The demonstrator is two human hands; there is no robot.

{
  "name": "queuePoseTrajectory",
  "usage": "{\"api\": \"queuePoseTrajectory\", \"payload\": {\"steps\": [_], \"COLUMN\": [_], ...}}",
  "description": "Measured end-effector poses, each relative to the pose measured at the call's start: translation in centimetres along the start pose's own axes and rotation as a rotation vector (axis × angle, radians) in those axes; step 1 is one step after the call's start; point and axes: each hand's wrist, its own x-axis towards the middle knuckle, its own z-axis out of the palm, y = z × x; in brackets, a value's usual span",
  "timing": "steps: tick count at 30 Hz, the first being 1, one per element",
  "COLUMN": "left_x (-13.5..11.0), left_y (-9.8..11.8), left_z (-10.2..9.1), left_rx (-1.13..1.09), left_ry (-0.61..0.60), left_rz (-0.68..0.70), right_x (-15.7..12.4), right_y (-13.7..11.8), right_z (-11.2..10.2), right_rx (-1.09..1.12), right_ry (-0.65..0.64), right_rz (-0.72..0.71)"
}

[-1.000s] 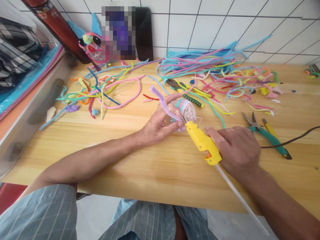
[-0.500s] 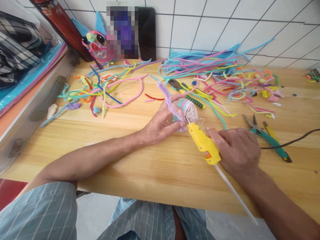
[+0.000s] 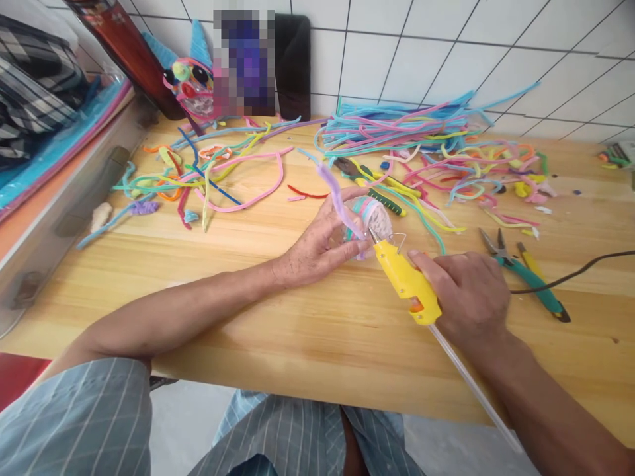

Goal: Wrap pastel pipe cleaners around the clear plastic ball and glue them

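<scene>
My left hand [image 3: 325, 241] is closed around a small clear plastic piece [image 3: 378, 219] banded with pink, teal and lilac pipe cleaner. A loose lilac pipe cleaner [image 3: 333, 192] sticks up from it past my fingers. My right hand [image 3: 469, 291] grips a yellow hot glue gun [image 3: 404, 277]. Its metal nozzle meets the lilac strand or lies right beside it, close to my left thumb; contact is hard to tell. A long translucent glue stick [image 3: 471, 380] juts from the gun's back end.
Teal-handled pliers [image 3: 528, 277] and a yellow cutter lie at right, near a dark cord [image 3: 590, 270]. Pipe cleaners [image 3: 397, 125] are piled along the tiled wall. Yellow-green pliers [image 3: 381, 198] rest behind my left hand. A decorated figure [image 3: 191, 86] and phone [image 3: 294, 66] stand behind.
Both hands keep nearly the same pose. The glue gun's rear has shifted very slightly, its nozzle staying by the lilac strand. The whole view has moved a little.
</scene>
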Motion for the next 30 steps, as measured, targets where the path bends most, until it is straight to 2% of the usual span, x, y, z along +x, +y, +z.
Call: {"api": "queuePoseTrajectory", "payload": {"steps": [7,30], "left_x": [0.11,0.38], "left_y": [0.15,0.22], "left_z": [0.08,-0.11], "left_rx": [-0.012,-0.043], "left_ry": [0.020,-0.014], "left_rz": [0.044,0.055], "right_x": [-0.02,0.56], "right_y": [0.00,0.26], "right_z": [-0.04,-0.44], "right_rx": [0.025,0.026], "right_ry": [0.000,-0.008], "right_rz": [0.003,-0.014]}}
